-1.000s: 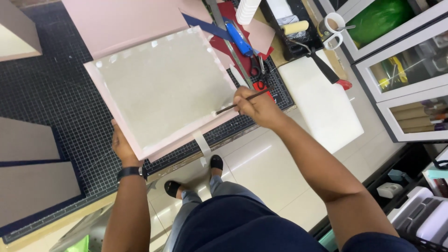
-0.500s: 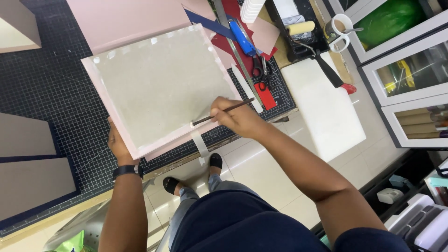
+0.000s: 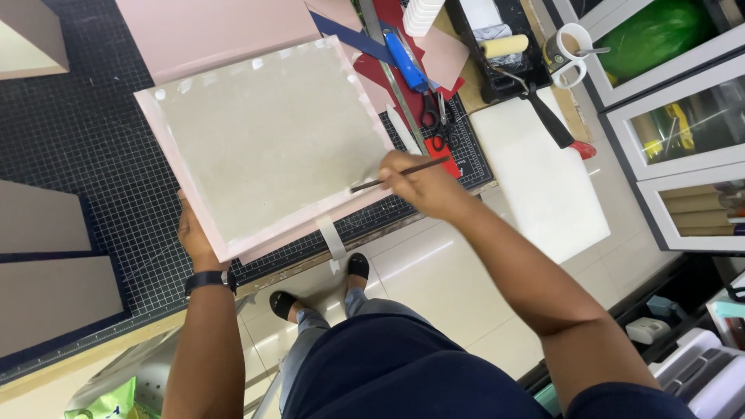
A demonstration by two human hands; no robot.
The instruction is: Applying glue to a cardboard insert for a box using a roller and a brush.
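Observation:
A grey board (image 3: 268,136) lies on a larger pink sheet (image 3: 171,128) that shows as a border around it, on a dark gridded cutting mat (image 3: 85,147). My left hand (image 3: 194,237) grips the near left edge of the board and pink sheet. My right hand (image 3: 419,182) holds a thin dark brush (image 3: 380,182) whose tip rests at the board's near right edge, over the pink border.
A strip of white tape (image 3: 332,240) hangs off the mat's edge. Behind the board lie another pink sheet (image 3: 209,31), a blue knife (image 3: 405,58), scissors (image 3: 434,116), a paint roller in a black tray (image 3: 504,46), a cup (image 3: 570,50) and a white slab (image 3: 543,174).
My right hand has slid the brush left along the board's near right edge and now sits slightly back to the right. The left hand keeps its hold.

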